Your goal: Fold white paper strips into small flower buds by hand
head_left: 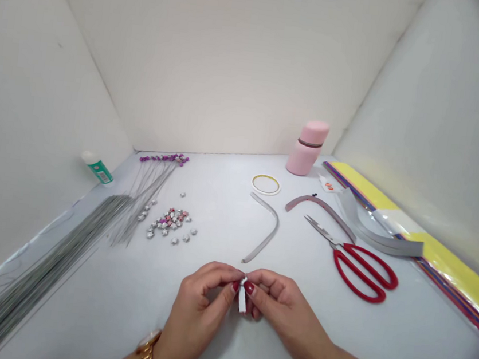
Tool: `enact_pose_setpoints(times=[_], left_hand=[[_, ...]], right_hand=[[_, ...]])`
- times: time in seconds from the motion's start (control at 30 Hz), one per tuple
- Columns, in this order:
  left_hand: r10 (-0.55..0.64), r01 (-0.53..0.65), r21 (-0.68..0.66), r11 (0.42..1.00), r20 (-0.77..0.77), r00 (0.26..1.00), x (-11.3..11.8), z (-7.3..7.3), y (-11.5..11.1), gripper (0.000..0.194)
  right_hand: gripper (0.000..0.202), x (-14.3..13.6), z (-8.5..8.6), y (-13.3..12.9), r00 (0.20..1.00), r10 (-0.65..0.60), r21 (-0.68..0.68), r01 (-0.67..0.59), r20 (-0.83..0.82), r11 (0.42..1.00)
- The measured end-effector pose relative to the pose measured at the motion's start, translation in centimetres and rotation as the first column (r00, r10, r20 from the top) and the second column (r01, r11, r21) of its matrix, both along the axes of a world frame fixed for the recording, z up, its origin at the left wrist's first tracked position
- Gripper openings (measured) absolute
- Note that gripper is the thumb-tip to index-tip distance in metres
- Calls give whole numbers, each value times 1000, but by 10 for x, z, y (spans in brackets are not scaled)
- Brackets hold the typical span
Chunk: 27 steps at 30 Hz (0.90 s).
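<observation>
Both hands meet at the front middle of the table over one small paper strip [243,302]. Its upper end is folded into a little silvery knot between my fingertips, and a white tail hangs down. My left hand [207,298] pinches the knot from the left with thumb and forefinger. From the other side my right hand [278,304] pinches it too, its other fingers curled underneath. Just beyond lies a curved bundle of grey paper strips [276,225]. Folded paper stars [169,221], silver with some pink and purple, are heaped to the left.
Red-handled scissors [353,264] lie right, near more grey strips [382,242] and coloured paper packs [442,254]. A pink flask [307,148] and a tape roll [265,191] stand behind. Left are thin wires [62,249], purple-tipped stems [164,159] and a white-green bottle [98,168].
</observation>
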<state>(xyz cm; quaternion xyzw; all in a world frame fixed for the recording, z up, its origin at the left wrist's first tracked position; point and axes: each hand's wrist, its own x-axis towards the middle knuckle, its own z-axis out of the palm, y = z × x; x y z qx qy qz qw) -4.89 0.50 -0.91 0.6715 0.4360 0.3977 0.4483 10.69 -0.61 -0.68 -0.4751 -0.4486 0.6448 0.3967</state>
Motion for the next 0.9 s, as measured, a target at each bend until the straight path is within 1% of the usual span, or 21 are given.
enact_pose_setpoints(times=[0.07, 0.13, 0.2, 0.33, 0.37, 0.43, 0.53, 0.6, 0.7, 0.8, 0.9], left_hand=[[13, -8, -97, 995, 55, 998, 1, -1, 1, 14], [25, -9, -157, 988, 99, 995, 2, -1, 2, 13], [35, -18, -158, 987, 107, 994, 2, -2, 3, 13], [43, -38, -71, 997, 67, 997, 2, -2, 3, 13], [40, -35, -68, 997, 66, 997, 1, -2, 3, 13], [36, -25, -122, 992, 93, 995, 1, -3, 3, 11], [49, -9, -260, 966, 151, 987, 2, -4, 3, 15], [33, 13, -278, 960, 161, 986, 2, -4, 4, 17], [14, 40, -265, 963, 199, 980, 3, -4, 4, 12], [68, 13, -315, 949, 245, 967, 4, -2, 5, 9], [130, -25, -397, 917, 238, 963, 4, -1, 5, 10]], right_hand=[[19, -1, 2, 0, 1000, 3, -2, -3, -6, 1000], [20, -1, 4, 0, 1000, 11, -2, -11, -9, 1000], [21, -1, 5, 0, 1000, 22, -1, -23, -13, 1000], [23, 0, 3, 1, 999, 37, 11, -37, -26, 999], [23, 0, 2, 1, 999, 39, 11, -38, -27, 999], [25, 0, 0, 1, 999, 37, 9, -37, -30, 999], [28, 0, -1, 1, 999, 37, 17, -36, -34, 999], [27, 0, 0, 0, 999, 36, 18, -36, -27, 999], [25, 0, 1, 0, 999, 28, 4, -28, -17, 1000], [26, -1, 0, 1, 1000, 12, -41, -13, -22, 999], [23, -2, -2, 1, 1000, 7, -76, -6, 20, 997]])
